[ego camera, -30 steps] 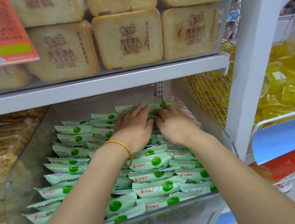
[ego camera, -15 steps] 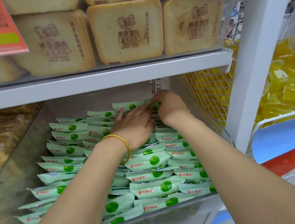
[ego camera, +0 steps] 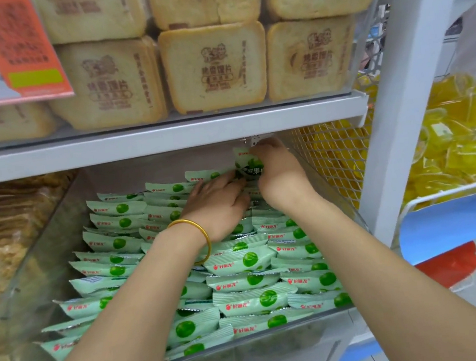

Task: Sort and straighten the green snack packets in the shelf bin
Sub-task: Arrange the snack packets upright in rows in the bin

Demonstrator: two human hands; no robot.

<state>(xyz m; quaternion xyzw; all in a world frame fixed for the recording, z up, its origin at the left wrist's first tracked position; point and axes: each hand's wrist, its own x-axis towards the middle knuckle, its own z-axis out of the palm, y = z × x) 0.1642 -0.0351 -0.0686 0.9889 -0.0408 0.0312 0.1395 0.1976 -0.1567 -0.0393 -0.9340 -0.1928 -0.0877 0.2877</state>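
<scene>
A clear plastic shelf bin [ego camera: 33,244] holds several pale green snack packets [ego camera: 242,259] with green dots, laid in overlapping rows. At the bin's back right, my right hand [ego camera: 280,179] pinches one green packet [ego camera: 247,164] and holds it upright, lifted above the rows. My left hand [ego camera: 218,203], with a gold bangle on the wrist, lies palm down on the back rows just left of that packet, its fingertips touching the packet's lower edge. My forearms hide part of the middle rows.
A white shelf board [ego camera: 165,138] sits low over the bin, with toast-shaped packs [ego camera: 213,66] above. A bin of brown snacks [ego camera: 0,233] is on the left. A wire mesh panel [ego camera: 332,156], a white upright post [ego camera: 397,118] and yellow packets [ego camera: 465,134] are on the right.
My right hand has risen toward the back corner and tipped one packet upright. My left hand slid slightly back along the rows.
</scene>
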